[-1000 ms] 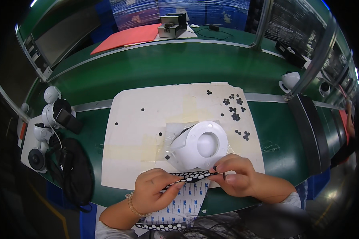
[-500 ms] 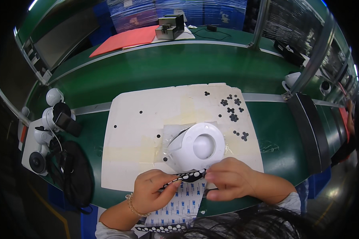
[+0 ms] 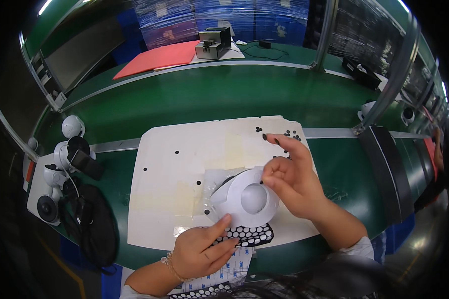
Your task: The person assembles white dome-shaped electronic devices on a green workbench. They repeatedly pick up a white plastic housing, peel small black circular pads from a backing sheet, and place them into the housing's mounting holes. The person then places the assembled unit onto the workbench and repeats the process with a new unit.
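A white rounded housing with a ring-shaped face (image 3: 234, 205) lies on clear plastic on the cardboard. My left hand (image 3: 204, 251) rests against its near edge, fingers stretched and spread, over a black sheet with white dots (image 3: 252, 235). Beneath that sheet lies white backing paper with blue print (image 3: 237, 264). My right hand (image 3: 299, 182) is raised over the housing's right side, index finger extended and other fingers curled toward the thumb. Small black round pads (image 3: 265, 136) show at its fingertips. Another dotted strip (image 3: 204, 291) lies at the lower edge.
Loose black pads (image 3: 198, 183) dot the cardboard sheet (image 3: 159, 199), with several partly behind my right hand. White cameras (image 3: 47, 207) and a black cable bundle (image 3: 87, 214) lie at left. A long black box (image 3: 386, 172) stands right; a metal fixture (image 3: 214, 44) sits at the back.
Both hands held a black dotted strip in front of the housing. My right hand has moved up over the housing with black pads at its fingertips; my left has spread against its near edge.
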A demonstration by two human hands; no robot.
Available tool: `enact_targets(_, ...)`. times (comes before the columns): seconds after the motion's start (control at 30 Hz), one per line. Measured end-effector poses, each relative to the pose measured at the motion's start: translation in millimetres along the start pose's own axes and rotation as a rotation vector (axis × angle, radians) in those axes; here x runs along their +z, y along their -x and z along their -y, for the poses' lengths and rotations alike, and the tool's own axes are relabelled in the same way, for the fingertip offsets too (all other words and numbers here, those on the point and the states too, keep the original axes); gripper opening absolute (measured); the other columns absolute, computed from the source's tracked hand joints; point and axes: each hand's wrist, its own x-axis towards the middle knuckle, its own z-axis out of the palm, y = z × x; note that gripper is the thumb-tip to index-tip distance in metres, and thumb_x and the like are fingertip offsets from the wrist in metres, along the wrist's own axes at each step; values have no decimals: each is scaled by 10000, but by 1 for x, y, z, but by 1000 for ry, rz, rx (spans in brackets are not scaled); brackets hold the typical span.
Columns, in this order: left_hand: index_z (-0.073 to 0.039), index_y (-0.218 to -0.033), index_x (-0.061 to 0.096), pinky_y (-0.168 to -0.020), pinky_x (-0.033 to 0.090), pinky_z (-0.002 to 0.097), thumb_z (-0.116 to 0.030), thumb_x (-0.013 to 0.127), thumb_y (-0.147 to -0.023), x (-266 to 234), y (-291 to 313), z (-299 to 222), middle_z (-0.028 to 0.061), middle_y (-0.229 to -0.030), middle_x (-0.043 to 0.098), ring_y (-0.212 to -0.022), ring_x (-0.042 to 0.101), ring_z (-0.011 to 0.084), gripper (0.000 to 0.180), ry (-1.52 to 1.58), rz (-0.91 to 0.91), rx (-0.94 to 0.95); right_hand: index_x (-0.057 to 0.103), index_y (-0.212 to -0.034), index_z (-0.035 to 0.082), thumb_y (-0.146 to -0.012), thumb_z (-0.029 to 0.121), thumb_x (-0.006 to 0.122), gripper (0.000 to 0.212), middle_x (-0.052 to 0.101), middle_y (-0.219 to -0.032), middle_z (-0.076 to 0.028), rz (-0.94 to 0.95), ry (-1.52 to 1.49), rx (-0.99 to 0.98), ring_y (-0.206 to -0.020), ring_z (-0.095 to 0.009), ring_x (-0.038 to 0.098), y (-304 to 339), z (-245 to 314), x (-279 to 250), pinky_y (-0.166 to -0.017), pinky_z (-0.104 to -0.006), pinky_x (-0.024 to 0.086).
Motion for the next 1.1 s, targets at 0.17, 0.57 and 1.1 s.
enact_targets(0.17,-80,-812,627,-464,429,228,-107,688,-652,-3,0,1,133,-1124,566,-528,541,125,173,-57,123,-17,205,-1288,83,-777,-127,466,611,288,-1297,-158,2,-48,161,-813,-124,500,-8,-3,-1,-739,-243,446)
enact_targets(0.57,-71,-813,626,-456,421,216,-102,679,-661,-3,-1,3,121,-1116,574,-505,529,118,164,-47,104,-21,209,-1271,10,-782,-116,449,559,339,-1248,-175,-53,-78,173,-827,-110,510,-7,-2,0,-758,-251,454)
enact_targets(1.1,-51,-814,616,-456,429,225,-82,674,-660,-3,0,2,131,-1112,574,-499,531,121,168,-68,108,-12,390,-1182,31,-765,-57,546,454,587,-935,-105,-74,483,-122,-873,-192,597,-4,7,-5,-806,-284,419)
